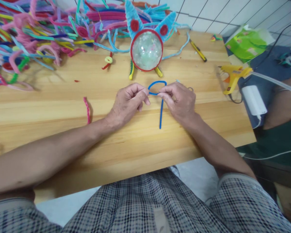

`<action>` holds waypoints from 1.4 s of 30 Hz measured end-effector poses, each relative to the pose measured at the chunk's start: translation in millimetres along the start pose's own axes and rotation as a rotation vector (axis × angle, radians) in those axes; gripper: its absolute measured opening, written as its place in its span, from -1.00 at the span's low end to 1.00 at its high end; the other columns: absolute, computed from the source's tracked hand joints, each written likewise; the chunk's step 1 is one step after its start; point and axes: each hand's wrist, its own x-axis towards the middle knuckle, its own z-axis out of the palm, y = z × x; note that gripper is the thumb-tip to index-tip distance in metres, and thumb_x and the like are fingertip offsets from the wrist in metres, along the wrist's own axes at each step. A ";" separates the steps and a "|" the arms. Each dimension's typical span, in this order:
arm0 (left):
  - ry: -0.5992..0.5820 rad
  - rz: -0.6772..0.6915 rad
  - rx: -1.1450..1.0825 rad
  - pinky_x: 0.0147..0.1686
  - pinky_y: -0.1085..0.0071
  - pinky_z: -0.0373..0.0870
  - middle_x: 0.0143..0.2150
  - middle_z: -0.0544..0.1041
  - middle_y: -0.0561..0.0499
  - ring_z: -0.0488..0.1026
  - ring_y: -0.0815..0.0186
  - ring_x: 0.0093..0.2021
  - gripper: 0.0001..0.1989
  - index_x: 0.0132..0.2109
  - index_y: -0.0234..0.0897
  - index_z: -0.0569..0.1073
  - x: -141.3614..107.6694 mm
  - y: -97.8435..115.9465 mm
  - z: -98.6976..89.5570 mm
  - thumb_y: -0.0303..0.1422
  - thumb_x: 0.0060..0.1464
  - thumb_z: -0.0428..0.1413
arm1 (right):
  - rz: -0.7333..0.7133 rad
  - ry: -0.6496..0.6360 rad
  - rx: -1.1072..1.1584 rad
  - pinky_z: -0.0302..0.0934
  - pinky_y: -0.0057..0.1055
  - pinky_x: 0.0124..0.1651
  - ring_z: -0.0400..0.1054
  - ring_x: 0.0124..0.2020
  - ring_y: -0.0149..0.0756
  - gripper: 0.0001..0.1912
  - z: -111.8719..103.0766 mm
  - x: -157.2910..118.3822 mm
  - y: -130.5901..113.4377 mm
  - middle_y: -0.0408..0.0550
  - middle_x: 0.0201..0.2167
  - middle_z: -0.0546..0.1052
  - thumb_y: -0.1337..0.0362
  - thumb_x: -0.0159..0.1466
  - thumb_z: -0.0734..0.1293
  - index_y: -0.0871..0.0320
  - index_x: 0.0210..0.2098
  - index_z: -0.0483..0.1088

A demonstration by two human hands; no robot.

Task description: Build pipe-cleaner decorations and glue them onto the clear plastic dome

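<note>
A blue pipe cleaner is bent into a loop between my hands, and its straight tail points down toward me. My left hand pinches the loop's left end between thumb and finger. On the other side, my right hand is closed on the loop where it meets the tail. Just beyond stands a clear round ball with a red rim and blue pipe-cleaner ears with red spirals. Yellow-and-green handles stick out beneath it. A short pink twisted piece lies left of my left hand.
A heap of coloured pipe cleaners covers the back left. A yellow utility knife lies at the back right. At the right edge are a yellow glue gun, a white adapter and a green packet. Another person's arm is beyond.
</note>
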 end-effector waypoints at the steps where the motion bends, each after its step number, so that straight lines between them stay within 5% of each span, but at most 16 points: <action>1: -0.001 0.002 0.002 -0.55 0.49 0.32 -0.40 0.68 0.04 0.36 0.46 -0.57 -0.70 -0.30 -0.24 0.56 0.1 -0.2 -0.1 -0.21 0.42 0.28 | -0.003 0.008 0.000 0.57 -0.25 0.01 0.67 -0.16 -0.19 -0.68 -0.2 0.2 -0.4 -0.08 -0.24 0.75 -0.02 0.58 0.39 0.02 -0.18 0.64; 5: -0.002 0.012 0.007 -0.55 0.49 0.32 -0.40 0.67 0.04 0.35 0.46 -0.57 -0.68 -0.30 -0.24 0.56 0.2 -1.3 -0.1 -0.19 0.43 0.28 | 0.017 0.016 0.032 0.57 -0.20 -0.02 0.66 -0.17 -0.17 -0.67 -0.7 0.1 -2.8 -0.08 -0.26 0.73 -0.06 0.57 0.39 0.00 -0.20 0.62; 12: 0.000 0.036 -0.021 -0.55 0.45 0.31 -0.39 0.67 0.04 0.36 0.45 -0.57 -0.69 -0.30 -0.23 0.56 -0.3 -3.0 -0.7 -0.19 0.44 0.28 | 0.266 0.085 0.283 0.54 -0.24 -0.22 0.56 -0.31 -0.26 -0.52 2.5 -0.3 -8.2 -0.16 -0.27 0.67 -0.28 0.40 0.49 -0.06 0.01 0.52; 17: -0.010 0.025 -0.001 -0.54 0.44 0.32 -0.38 0.67 0.04 0.37 0.44 -0.56 -0.67 -0.30 -0.23 0.56 0.3 -3.2 -1.9 -0.15 0.44 0.28 | 0.390 0.127 0.534 0.42 -0.33 -0.38 0.43 -0.46 -0.36 -0.51 3.7 6.2 -6.4 -0.22 -0.36 0.59 -0.33 0.45 0.41 -0.04 -0.10 0.47; 28: -0.047 0.123 0.091 -0.52 0.43 0.27 -0.47 0.58 0.07 0.33 0.42 -0.55 -0.66 -0.33 -0.23 0.58 -5.7 -5.2 0.9 -0.17 0.44 0.26 | 0.521 0.067 0.563 0.39 -0.31 -0.31 0.43 -0.41 -0.30 -0.50 -3.3 7.5 -11.4 -0.20 -0.49 0.47 -0.27 0.41 0.49 0.00 -0.35 0.48; 36: -0.022 0.109 0.094 -0.51 0.43 0.26 -0.45 0.60 0.06 0.31 0.42 -0.55 -0.67 -0.33 -0.22 0.57 -6.5 -3.5 2.0 -0.19 0.43 0.25 | 0.414 0.102 0.416 0.46 -0.30 -0.26 0.50 -0.35 -0.29 -0.61 2.2 3.0 -13.7 -0.17 -0.34 0.62 -0.19 0.43 0.48 -0.01 -0.16 0.58; 42: -0.037 0.132 0.144 -0.46 0.39 0.28 -0.46 0.58 0.06 0.34 0.39 -0.51 -0.66 -0.35 -0.20 0.58 -9.4 -1.9 1.8 -0.17 0.42 0.25 | 0.306 0.084 0.156 0.47 -0.28 -0.27 0.51 -0.39 -0.25 -0.73 0.5 1.6 -14.9 -0.14 -0.38 0.67 -0.02 0.47 0.44 0.00 -0.22 0.64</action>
